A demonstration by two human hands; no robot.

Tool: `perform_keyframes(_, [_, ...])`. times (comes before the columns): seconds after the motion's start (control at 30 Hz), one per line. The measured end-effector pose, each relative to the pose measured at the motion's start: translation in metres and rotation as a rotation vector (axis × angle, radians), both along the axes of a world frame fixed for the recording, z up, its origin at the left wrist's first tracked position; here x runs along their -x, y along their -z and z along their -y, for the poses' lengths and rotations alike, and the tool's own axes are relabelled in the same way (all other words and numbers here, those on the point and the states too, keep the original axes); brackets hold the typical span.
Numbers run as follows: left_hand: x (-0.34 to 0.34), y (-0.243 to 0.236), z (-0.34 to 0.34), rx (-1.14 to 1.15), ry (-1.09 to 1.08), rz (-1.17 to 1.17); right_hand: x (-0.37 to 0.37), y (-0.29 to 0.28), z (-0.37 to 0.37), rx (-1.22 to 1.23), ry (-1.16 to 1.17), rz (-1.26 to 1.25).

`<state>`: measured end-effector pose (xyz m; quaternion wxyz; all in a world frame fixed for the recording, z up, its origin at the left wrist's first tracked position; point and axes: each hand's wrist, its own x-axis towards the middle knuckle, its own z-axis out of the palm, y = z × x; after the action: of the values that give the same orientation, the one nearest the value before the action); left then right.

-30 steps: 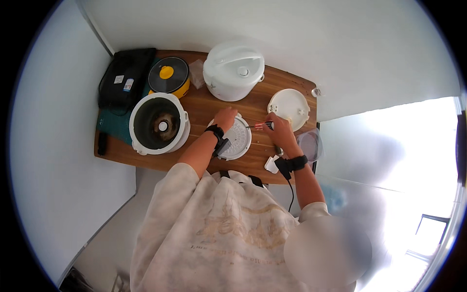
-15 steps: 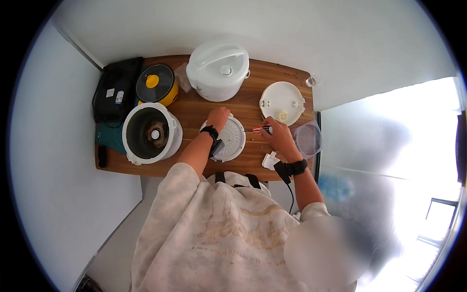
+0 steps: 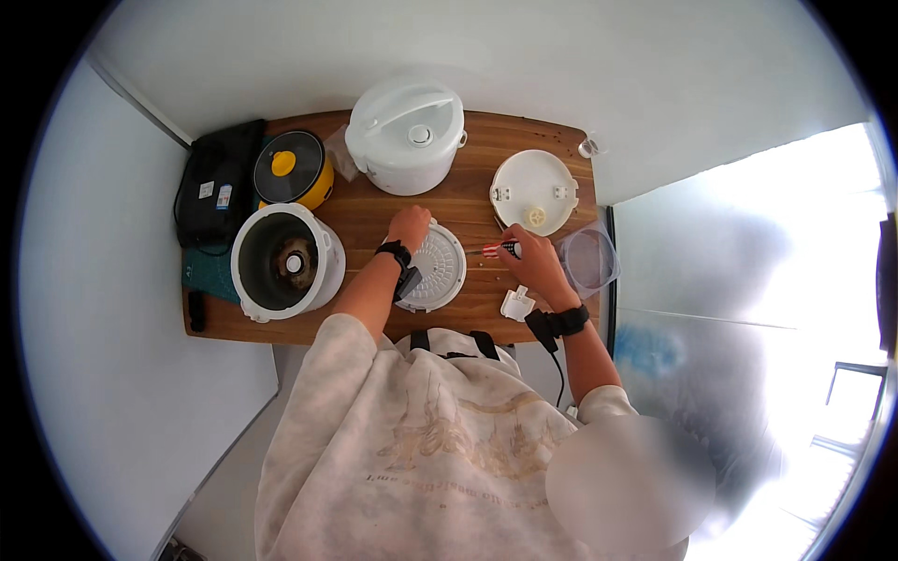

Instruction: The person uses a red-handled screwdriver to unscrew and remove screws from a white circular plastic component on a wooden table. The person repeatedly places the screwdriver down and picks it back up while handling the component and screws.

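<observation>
A round white lid plate [image 3: 440, 271], with a ribbed pattern on its face, lies on the table in front of me. My left hand [image 3: 410, 227] is closed at its far left rim, the fingertips partly hidden. To the right of the plate, my right hand [image 3: 535, 259] grips a screwdriver [image 3: 506, 251] with a red-and-white striped, dark-ended handle. Its thin shaft points left toward the plate's right edge; whether the tip touches is too small to tell. A small white plastic piece [image 3: 516, 304] lies near my right wrist.
An opened white cooker body [image 3: 332, 271] stands left, a closed white cooker [image 3: 412, 140] at the back. A yellow pot with a dark lid [image 3: 292, 168] sits beside a black case [image 3: 217, 187]. Right are a white round cover [image 3: 533, 182] and a clear plastic container [image 3: 591, 262].
The whole view has shifted slightly, so the table things appear a little further left. My right hand with the screwdriver has eased slightly right of the plate; my left hand stays at the rim.
</observation>
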<state>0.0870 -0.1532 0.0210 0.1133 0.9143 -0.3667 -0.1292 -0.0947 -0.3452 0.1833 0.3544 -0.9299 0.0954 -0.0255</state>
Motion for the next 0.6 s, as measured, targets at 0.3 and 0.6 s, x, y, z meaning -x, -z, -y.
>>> perform_keyframes(0.3, [0.028, -0.014, -0.014, 0.19, 0.105, -0.221, 0.007, 0.005, 0.0, 0.013, 0.004, 0.04])
perform_keyframes(0.6, [0.052, 0.006, -0.04, 0.282, 0.051, -0.492, 0.01, -0.001, -0.009, 0.032, -0.011, 0.01])
